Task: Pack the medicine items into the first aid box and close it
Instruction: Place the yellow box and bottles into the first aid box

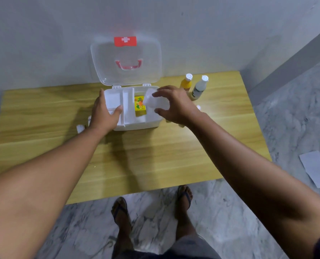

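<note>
A blurred white item (156,101) in the right hand (174,105) defies identification; the left hand (104,113) hides part of 2 small white objects (80,128) on the counter (155,150).

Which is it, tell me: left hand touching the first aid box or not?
Touching. The head view shows the left hand resting on the first aid box, thumb over its rim.

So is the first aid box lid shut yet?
No, the clear lid stands upright and open behind the white box.
</note>
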